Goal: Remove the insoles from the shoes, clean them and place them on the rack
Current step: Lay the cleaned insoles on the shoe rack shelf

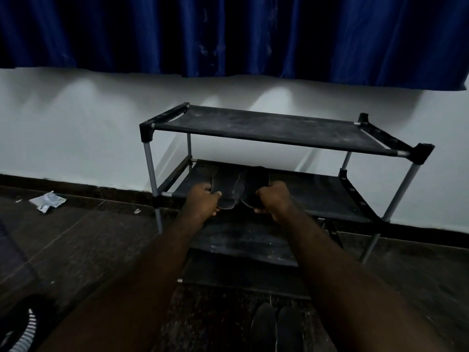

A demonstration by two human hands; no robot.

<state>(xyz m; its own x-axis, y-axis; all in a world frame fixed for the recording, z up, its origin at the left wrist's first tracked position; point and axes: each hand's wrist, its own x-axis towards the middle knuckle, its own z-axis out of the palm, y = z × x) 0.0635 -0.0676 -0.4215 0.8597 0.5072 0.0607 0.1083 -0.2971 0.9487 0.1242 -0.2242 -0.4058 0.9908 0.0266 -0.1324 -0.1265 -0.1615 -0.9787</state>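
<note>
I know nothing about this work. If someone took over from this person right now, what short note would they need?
Left hand grips the near end of the left insole. Right hand grips the right insole.
Both insoles sit side by side on the middle shelf of the rack, near ends over its front edge.
The shoes stand on the floor in front.
Done: insoles out and at the rack; cleaning cannot be judged.
Left: let go.
</note>
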